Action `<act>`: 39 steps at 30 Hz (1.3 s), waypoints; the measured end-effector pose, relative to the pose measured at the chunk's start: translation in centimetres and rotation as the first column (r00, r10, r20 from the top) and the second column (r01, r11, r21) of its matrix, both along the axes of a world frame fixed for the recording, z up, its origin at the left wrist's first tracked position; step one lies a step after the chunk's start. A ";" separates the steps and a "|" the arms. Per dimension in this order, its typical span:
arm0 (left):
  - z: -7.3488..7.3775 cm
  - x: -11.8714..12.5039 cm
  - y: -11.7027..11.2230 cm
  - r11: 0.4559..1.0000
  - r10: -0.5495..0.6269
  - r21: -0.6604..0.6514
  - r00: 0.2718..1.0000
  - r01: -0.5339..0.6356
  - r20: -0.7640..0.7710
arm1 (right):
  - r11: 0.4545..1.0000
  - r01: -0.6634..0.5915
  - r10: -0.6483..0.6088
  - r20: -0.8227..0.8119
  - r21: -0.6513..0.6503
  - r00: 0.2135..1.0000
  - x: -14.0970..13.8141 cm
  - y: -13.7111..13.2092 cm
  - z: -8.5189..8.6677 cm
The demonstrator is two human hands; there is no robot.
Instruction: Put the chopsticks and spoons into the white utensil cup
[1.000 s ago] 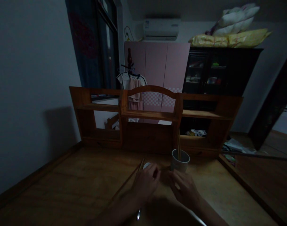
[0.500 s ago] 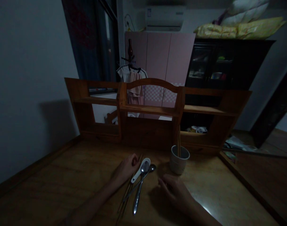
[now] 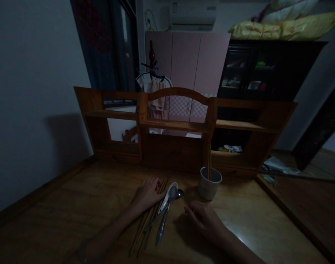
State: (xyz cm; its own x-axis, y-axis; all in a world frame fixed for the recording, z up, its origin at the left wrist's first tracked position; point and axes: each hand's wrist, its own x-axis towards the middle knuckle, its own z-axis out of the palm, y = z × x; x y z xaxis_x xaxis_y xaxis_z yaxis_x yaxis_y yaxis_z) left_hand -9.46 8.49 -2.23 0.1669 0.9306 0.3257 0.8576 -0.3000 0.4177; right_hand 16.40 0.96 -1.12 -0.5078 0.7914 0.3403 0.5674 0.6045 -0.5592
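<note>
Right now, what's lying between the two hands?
In the head view, a white spoon and metal spoons lie on the table between the left hand and the right hand.

Looks like a lived-in room of a home, likely a bedroom, dimly lit. Told by a pink wardrobe (image 3: 188, 62) against the far wall, a wall-mounted air conditioner (image 3: 193, 14) above it, clothes on hangers (image 3: 155, 93) in front, and bundled bedding (image 3: 283, 29) piled on a dark glass-fronted cabinet (image 3: 244, 73). Up close, a wooden desk (image 3: 73, 212) with a shelved hutch (image 3: 178, 126), bearing household chopsticks (image 3: 145, 227) and spoons (image 3: 168, 194). To the left, a curtained window (image 3: 120, 47).
</note>
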 end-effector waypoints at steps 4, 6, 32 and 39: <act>-0.2 0.3 -0.2 1.000 0.001 0.012 0.999 -0.001 -0.039 | 1.000 0.000 0.000 0.008 0.011 1.000 0.1 0.2 -0.2; -0.3 0.3 -0.1 1.000 0.021 -0.008 0.999 -0.021 -0.047 | 1.000 -0.003 0.003 0.012 0.013 1.000 0.1 0.2 -0.2; -0.2 0.1 -0.4 0.997 0.067 -0.031 0.996 -0.069 -0.059 | 0.999 -0.034 0.034 0.044 0.003 0.998 0.1 0.1 0.1; 0.1 0.2 -0.4 0.996 0.079 -0.044 0.995 -0.082 -0.067 | 0.999 -0.036 0.037 0.054 -0.015 0.998 0.0 0.0 0.3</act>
State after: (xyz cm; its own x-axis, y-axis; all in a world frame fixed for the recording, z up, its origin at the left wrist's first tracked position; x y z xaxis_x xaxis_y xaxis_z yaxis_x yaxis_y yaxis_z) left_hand -9.29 8.07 -2.16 0.1100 0.9559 0.2723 0.9039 -0.2101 0.3725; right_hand 16.44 0.99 -0.83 -0.5541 0.7765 0.3000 0.5751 0.6176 -0.5365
